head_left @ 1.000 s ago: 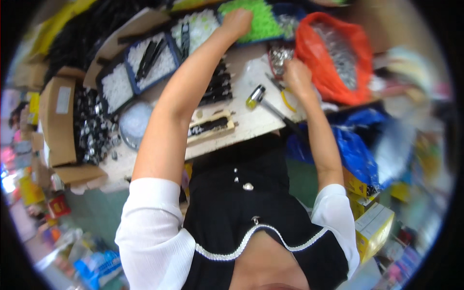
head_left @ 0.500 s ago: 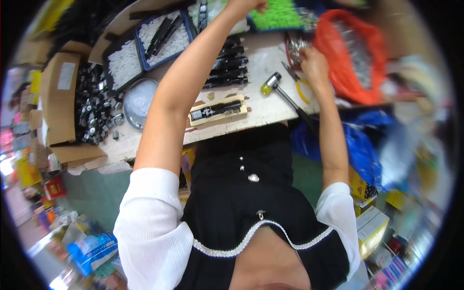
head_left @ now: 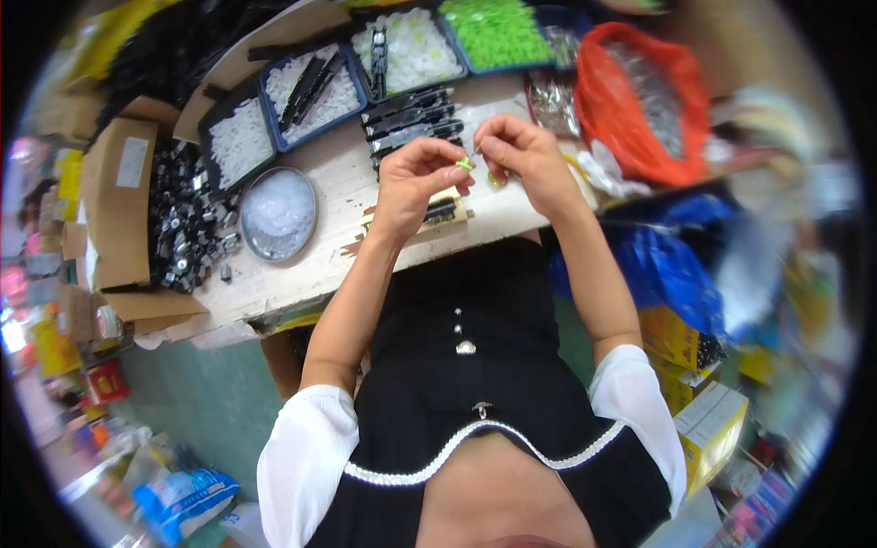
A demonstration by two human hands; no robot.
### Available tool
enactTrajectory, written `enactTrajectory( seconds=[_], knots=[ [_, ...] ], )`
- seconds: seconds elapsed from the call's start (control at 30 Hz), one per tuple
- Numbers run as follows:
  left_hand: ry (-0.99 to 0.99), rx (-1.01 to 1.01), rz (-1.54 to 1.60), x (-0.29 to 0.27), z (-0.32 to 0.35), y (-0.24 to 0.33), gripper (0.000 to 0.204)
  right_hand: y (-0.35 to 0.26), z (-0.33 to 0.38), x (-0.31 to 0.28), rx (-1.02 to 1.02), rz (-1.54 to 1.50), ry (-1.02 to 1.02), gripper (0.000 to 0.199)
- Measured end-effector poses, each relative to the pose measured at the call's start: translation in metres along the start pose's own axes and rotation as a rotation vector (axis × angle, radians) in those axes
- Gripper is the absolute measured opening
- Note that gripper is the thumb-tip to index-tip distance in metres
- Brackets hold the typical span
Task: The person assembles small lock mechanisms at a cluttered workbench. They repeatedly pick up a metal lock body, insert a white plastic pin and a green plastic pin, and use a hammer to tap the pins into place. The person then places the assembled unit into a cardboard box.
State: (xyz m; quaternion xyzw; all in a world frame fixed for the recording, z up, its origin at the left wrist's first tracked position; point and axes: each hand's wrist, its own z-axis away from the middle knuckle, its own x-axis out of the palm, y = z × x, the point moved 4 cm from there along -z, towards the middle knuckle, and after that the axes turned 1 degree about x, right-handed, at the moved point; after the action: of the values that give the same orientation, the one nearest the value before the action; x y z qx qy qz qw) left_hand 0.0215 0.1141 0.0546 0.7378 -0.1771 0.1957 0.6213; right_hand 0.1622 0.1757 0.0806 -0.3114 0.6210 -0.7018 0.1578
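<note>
Above the front of the bench my two hands are close together, fingertips almost meeting. A small bright green plastic piece (head_left: 465, 165) is pinched between the thumb and fingers of my left hand (head_left: 411, 183). My right hand (head_left: 537, 169) is closed in a pinch near it; a tiny thin piece seems to show at its fingertips, too small to name. Beneath the hands, partly covered, lies a black part (head_left: 440, 212) in a light wooden holder (head_left: 464, 217). Behind my left hand several long black parts (head_left: 413, 119) lie in a row.
Trays of green pieces (head_left: 498, 35) and white pieces (head_left: 425, 55) line the back. An orange-red bag (head_left: 592, 100) of small metal parts stands right, beside a metal-parts tray (head_left: 554, 105). Leftward are a round dish (head_left: 279, 215) and a cardboard box (head_left: 123, 205). My right hand mostly hides the hammer and pliers.
My left hand has come back from the green tray with a green piece. The right hand has left the metal-parts tray and moved left, so both now meet above the wooden holder.
</note>
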Motion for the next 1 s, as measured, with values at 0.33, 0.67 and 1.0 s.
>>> enactTrajectory(
  seconds=[0.33,0.67,1.0],
  knots=[
    [0.006,0.118,-0.046,-0.002,0.023,0.013,0.017,0.002,0.005,0.024,0.092,-0.095,-0.095,0.009],
    [0.028,0.361,-0.516,-0.005,0.042,0.033,0.017,0.008,0.006,0.041,0.138,0.184,-0.148,0.011],
    [0.11,0.485,-0.689,-0.017,0.061,0.036,0.022,-0.002,0.022,0.062,-0.422,0.648,0.044,0.009]
  ],
)
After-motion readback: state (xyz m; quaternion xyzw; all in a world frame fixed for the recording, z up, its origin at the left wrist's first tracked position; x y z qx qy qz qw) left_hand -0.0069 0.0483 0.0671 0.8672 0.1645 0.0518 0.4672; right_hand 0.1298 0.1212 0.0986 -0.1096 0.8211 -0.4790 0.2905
